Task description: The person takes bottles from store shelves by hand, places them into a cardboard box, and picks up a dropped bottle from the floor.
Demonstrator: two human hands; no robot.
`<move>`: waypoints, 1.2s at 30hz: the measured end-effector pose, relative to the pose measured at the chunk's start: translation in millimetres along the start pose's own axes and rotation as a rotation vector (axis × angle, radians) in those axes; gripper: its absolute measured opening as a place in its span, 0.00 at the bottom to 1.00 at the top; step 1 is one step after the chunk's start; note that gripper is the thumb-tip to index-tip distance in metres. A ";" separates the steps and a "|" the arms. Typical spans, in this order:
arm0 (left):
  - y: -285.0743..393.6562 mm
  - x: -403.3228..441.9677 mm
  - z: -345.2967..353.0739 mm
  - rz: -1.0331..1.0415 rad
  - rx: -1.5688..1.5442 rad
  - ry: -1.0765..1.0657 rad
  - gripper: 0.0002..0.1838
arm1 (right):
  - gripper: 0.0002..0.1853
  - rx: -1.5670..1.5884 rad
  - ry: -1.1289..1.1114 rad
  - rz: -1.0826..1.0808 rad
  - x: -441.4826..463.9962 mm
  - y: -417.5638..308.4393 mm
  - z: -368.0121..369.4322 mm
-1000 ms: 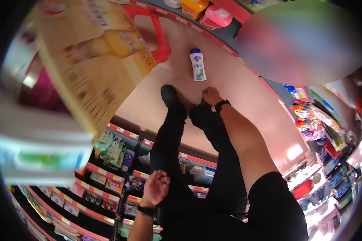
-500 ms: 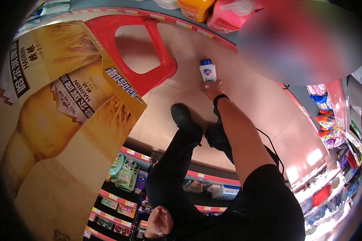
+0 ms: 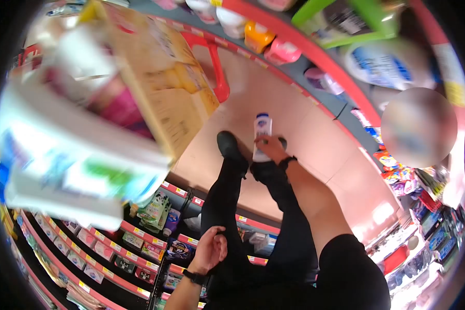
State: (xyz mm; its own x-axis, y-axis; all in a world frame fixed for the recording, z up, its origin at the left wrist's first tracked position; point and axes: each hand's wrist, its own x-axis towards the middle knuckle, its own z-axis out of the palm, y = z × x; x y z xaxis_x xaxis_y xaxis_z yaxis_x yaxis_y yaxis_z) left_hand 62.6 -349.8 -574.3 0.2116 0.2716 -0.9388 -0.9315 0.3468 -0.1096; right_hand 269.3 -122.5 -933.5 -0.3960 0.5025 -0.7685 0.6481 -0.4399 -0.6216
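A white bottle (image 3: 262, 124) with a blue cap and a blue emblem stands out over the pinkish tiled floor, just beyond my feet. My right hand (image 3: 273, 148) is closed round its lower part, with the arm stretched forward. My left hand (image 3: 211, 249) is beside my left thigh, its fingers loosely curled and apart, holding nothing. Both wrists wear dark bands.
A large beer carton (image 3: 178, 82) stands at the left, with blurred white packaging (image 3: 82, 165) close to the camera. Behind the carton is a red plastic frame (image 3: 219, 77). Stocked shelves (image 3: 341, 62) curve along the far side; more shelves (image 3: 139, 232) lie below.
My right hand has drawn the bottle back towards my feet. My left hand has moved up and more of its forearm shows. The view has shifted, revealing more shelving and the white packaging.
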 end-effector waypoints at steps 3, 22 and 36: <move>-10.6 -0.2 -6.5 -0.021 0.069 0.089 0.18 | 0.14 0.075 -0.054 -0.030 -96.5 -42.7 -15.7; 19.7 -263.5 205.3 0.691 1.133 -0.267 0.26 | 0.13 -0.129 -0.208 -0.518 -497.3 -427.3 -104.9; 108.1 -317.2 256.4 0.872 0.936 -0.640 0.18 | 0.42 0.350 0.156 -0.612 -543.5 -556.2 -58.9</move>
State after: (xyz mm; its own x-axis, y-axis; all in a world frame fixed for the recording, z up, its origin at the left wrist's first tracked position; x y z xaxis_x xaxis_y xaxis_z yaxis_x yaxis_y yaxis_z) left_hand -29.4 -168.3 -204.7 0.0124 0.9657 -0.2595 -0.3494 0.2474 0.9037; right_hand 162.5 -107.1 -161.1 -0.5066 0.8244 -0.2523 0.0826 -0.2448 -0.9660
